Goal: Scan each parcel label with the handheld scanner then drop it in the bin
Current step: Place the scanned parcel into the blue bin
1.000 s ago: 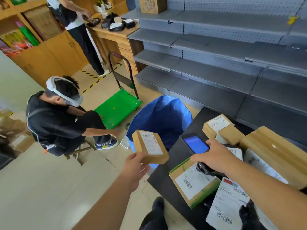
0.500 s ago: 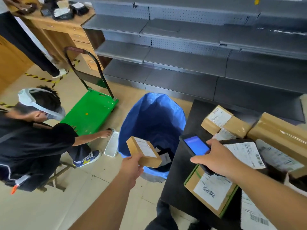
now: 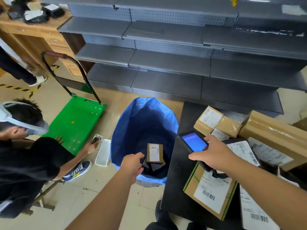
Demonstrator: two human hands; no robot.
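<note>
Left hand (image 3: 132, 165): lower centre of the frame, over the near rim of the bin, fingers loose and apart, holding nothing.
Small box (image 3: 155, 153): inside the bin, just right of the left hand and clear of the fingers, white label facing up; resting or mid-air, cannot tell.
Bin (image 3: 119, 130): blue bag, mouth open, centre of the frame, standing on the floor against the left edge of the table; dark items at the bottom under the small box.
Right hand (image 3: 214, 155): right of centre, fingers and thumb curled round the scanner, gripping it over the table.
Scanner (image 3: 193, 143): dark handheld unit, blue screen lit and facing up, tilted toward the upper left, near the left edge of the table.
Table (image 3: 176, 193): black top, lower right of the frame.
Green-edged box (image 3: 211, 193): on the table below the right hand, white barcode label up.
Tan boxes (image 3: 216, 123): taped, upper right part of the table, more labelled parcels beside and below them.
Shelves (image 3: 166, 60): grey metal, across the top of the frame.
Green cart (image 3: 76, 123): flat on the floor left of the bin, black handle upright.
Seated person (image 3: 28, 156): lower left, dark shirt, one hand on a white tray (image 3: 103, 153) on the floor.
Wooden desk (image 3: 36, 39): upper left.
</note>
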